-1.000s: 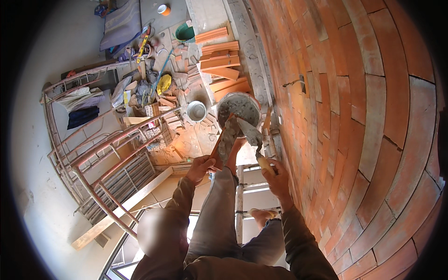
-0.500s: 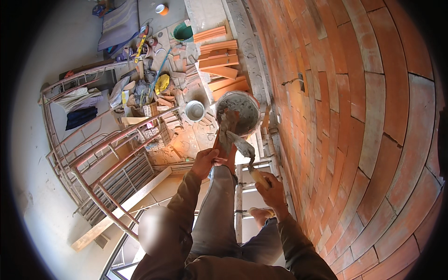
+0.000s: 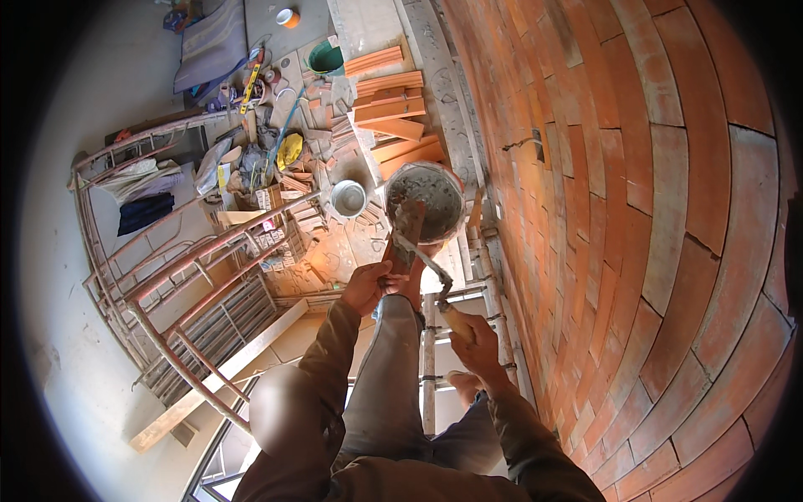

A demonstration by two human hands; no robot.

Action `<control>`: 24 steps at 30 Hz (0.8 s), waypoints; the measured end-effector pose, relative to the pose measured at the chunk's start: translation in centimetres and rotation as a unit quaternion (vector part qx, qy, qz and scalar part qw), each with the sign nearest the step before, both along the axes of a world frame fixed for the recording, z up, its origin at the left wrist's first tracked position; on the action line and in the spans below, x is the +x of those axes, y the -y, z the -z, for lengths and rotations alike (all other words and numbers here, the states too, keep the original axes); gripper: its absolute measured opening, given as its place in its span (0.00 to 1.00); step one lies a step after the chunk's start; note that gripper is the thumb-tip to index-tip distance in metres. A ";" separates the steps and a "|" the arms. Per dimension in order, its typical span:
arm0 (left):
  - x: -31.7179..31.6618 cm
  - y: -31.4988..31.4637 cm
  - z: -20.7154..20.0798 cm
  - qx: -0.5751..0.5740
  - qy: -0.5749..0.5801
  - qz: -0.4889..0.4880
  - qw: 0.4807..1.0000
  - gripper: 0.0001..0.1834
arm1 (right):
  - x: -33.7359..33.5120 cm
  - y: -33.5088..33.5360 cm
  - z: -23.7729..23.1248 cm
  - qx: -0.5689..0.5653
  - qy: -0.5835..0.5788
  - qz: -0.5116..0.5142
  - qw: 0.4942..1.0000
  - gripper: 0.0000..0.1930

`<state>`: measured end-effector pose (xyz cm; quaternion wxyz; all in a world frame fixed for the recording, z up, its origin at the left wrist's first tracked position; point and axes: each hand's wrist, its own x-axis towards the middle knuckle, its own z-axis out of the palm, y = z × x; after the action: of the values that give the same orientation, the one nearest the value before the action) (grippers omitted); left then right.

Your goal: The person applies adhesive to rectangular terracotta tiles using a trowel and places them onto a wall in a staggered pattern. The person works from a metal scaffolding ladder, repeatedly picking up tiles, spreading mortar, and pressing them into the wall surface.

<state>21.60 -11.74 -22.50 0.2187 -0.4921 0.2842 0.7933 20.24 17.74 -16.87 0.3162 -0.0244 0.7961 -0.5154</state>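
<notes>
My left hand (image 3: 366,287) is closed around the near end of a terracotta tile (image 3: 408,219), which points away from me over the bucket's near side. Grey mortar coats part of the tile's upper face. In my right hand (image 3: 475,341) is the light wooden handle of a mortar-caked trowel (image 3: 432,266). Its blade shows nearly edge-on, with its tip at the tile. Just beyond, a round bucket (image 3: 462,201) holds wet grey mortar (image 3: 431,188).
A tall wall of terracotta tiles (image 3: 619,251) rises close on my right. Below me are scaffold poles (image 3: 429,360); more scaffolding (image 3: 192,255) stands left. Stacked tiles (image 3: 391,109), a white bucket (image 3: 348,198), a green tub (image 3: 326,58) and rubble lie ahead.
The trowel blade has turned from showing its broad face to nearly edge-on, and my right hand has shifted slightly nearer me. Less mortar stands up on the tile. My left hand stays put.
</notes>
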 end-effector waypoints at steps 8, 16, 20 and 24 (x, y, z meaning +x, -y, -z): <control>-0.1 1.4 -0.4 0.073 -0.004 -0.082 0.994 0.11 | 0.3 -2.6 0.3 0.072 -0.177 -0.137 0.972 0.21; 1.0 3.2 -0.9 -0.034 -0.011 -0.060 0.998 0.10 | -0.8 -2.1 7.9 0.017 0.094 0.038 0.995 0.20; 2.9 3.1 -0.3 -0.012 -0.025 -0.076 0.997 0.10 | -4.9 6.1 15.3 -0.024 0.358 0.178 0.916 0.28; 2.2 0.8 -2.7 -0.035 -0.035 -0.063 0.997 0.09 | -5.4 10.0 22.3 -0.053 0.420 0.199 0.884 0.28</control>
<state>23.77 -12.52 -19.82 0.1410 -0.4883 0.2877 0.8117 14.80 7.73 -39.20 0.5103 0.3362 0.5480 -0.5711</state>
